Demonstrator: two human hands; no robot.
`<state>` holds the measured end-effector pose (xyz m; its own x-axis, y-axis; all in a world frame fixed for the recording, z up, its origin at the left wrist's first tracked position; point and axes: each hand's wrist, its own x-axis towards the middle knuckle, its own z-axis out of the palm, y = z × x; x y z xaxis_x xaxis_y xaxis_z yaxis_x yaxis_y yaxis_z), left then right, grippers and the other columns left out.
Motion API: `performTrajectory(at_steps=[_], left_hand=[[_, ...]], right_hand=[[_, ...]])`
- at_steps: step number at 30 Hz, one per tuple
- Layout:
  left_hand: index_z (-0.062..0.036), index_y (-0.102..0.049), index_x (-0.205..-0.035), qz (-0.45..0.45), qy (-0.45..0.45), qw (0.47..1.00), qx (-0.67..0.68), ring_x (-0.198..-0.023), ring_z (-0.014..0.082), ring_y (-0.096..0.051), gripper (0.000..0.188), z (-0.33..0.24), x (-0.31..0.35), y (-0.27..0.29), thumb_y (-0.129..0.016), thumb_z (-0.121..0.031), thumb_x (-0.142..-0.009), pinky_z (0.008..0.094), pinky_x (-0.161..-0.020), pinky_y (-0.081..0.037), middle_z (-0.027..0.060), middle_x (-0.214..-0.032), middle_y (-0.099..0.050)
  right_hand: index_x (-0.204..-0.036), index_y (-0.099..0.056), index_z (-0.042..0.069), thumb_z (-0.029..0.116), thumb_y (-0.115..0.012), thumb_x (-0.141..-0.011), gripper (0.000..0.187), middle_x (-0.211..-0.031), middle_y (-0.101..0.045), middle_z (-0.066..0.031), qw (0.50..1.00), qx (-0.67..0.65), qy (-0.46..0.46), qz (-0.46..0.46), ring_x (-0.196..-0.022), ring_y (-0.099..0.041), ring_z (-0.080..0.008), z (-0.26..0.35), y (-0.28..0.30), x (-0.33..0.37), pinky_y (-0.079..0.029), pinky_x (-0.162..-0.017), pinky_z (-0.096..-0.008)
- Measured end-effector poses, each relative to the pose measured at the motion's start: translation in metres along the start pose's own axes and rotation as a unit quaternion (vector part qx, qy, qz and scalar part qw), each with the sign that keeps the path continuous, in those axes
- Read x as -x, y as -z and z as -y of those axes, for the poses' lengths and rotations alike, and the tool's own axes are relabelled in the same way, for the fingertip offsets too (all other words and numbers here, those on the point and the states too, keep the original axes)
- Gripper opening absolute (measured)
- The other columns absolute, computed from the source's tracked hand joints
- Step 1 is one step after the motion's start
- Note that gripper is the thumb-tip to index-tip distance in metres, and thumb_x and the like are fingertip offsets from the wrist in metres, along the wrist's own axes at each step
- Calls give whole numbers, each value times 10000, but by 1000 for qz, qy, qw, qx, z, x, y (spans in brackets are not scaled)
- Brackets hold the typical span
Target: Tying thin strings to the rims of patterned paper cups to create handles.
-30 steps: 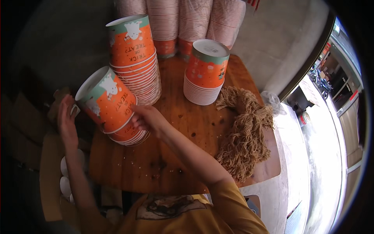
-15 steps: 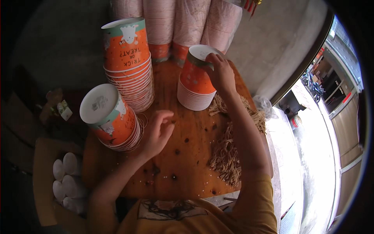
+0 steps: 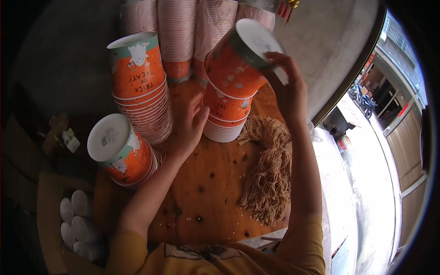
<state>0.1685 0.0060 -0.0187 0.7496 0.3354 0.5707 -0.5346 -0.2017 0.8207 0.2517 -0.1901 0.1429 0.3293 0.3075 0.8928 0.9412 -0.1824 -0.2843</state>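
Observation:
My right hand [image 3: 292, 85] grips an orange paper bucket [image 3: 231, 68] with a green band and white base, held upside down by its base edge. The bucket is tilted and raised partway off the inverted bucket stack [image 3: 224, 107] below it. Beside the stack's left side is my left hand [image 3: 190, 126], fingers a little apart and holding nothing; whether it touches the stack I cannot tell. Two more inverted stacks stand to the left: a tall one [image 3: 142, 87] at the back and a shorter one [image 3: 121, 149] nearer me.
A bundle of tan twine [image 3: 268, 169] lies on the wooden table [image 3: 197, 192] by my right forearm. Tall wrapped bucket stacks [image 3: 176, 36] line the wall behind. At the lower left, a cardboard box [image 3: 48, 206] holds several white rolls [image 3: 82, 204]. A bright doorway opens at right.
My right hand has lifted the top bucket upward and tilted it, exposing another printed bucket beneath. My left hand has moved up beside that stack. The view has shifted slightly.

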Motion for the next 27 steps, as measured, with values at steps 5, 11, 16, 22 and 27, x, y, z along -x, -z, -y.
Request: performTrajectory(at_steps=[5, 11, 16, 22, 27], left_hand=[[-7, -449, -1343, 15, -51, 979, 195, -1202, 188, -534, 405, -81, -14, -6, -564, -147, -981, 336, -1065, -377, 120, -1269, -564], [1, -454, -1321, 58, 119, 903, 410, -1161, 185, -580, 435, -116, 46, -16, -542, -23, -895, 353, -1015, -450, 103, -1256, -590], [-3, -445, -1329, 17, 185, 895, 405, -1173, 183, -560, 475, -114, 89, -12, -542, 5, -864, 364, -1021, -447, 89, -1242, -580], [4, -403, -1386, 12, 186, 929, 319, -1246, 197, -514, 564, -103, 114, -1, -571, -64, -853, 369, -1080, -391, 107, -1333, -531], [0, -458, -1333, -10, 205, 927, 314, -1172, 156, -535, 482, -101, 125, 8, -577, -51, -868, 319, -1034, -399, 76, -1257, -570]], right_hand=[[-1004, -569, 35, 19, -714, -841, 219, -1200, -632, -119, 993, -78, -2, -90, -1083, -616, -210, 23, 25, 56, -490, -948, -346], [-1053, -476, 54, 6, -638, -916, 217, -1279, -529, -135, 926, -300, -200, -112, -1110, -550, -177, 45, 28, 157, -472, -964, -344], [-1119, -517, 38, 38, -603, -948, 192, -1090, -614, -51, 868, -349, -318, -151, -994, -575, -114, 67, 7, 209, -449, -917, -278], [-1038, -510, 61, 29, -561, -971, 90, -1058, -629, -39, 817, -408, -390, -116, -990, -599, -124, 77, -11, 242, -483, -917, -299], [-1019, -519, 63, 65, -585, -971, 82, -1044, -633, -39, 803, -426, -410, -72, -1001, -616, -137, 76, -21, 260, -513, -936, -340]])
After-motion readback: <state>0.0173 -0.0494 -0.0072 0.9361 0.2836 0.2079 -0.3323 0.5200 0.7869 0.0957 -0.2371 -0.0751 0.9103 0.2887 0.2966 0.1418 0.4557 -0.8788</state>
